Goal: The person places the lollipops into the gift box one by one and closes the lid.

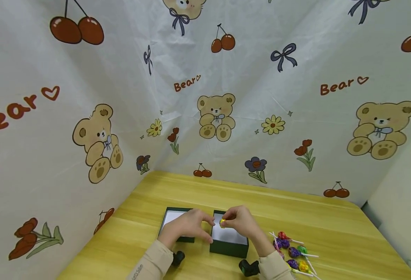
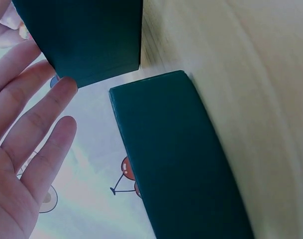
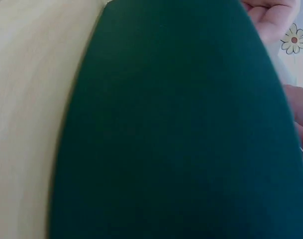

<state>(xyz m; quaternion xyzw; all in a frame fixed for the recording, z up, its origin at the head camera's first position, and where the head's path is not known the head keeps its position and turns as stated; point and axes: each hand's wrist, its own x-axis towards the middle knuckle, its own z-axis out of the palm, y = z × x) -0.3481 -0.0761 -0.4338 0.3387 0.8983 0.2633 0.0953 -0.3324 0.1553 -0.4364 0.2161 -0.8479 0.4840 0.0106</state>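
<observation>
My right hand (image 1: 242, 221) pinches a small yellow lollipop (image 1: 222, 223) over the open dark green box (image 1: 229, 249), which has a white inside. Most of its stick is hidden by the fingers. At that box's left wall, my left hand (image 1: 188, 224) has its fingers spread and holds nothing. The left wrist view shows the left hand's fingers (image 2: 39, 124) by a corner of the green box (image 2: 91, 42); I cannot tell whether they touch it. In the right wrist view the green box wall (image 3: 176, 124) covers most of the right hand.
A second dark green box part (image 1: 185, 239) with a white inside lies to the left, partly behind the left forearm. Several wrapped lollipops (image 1: 294, 252) in purple, red, green and yellow lie on the wooden table (image 1: 349, 237) at right. A printed bear cloth (image 1: 247, 151) hangs behind.
</observation>
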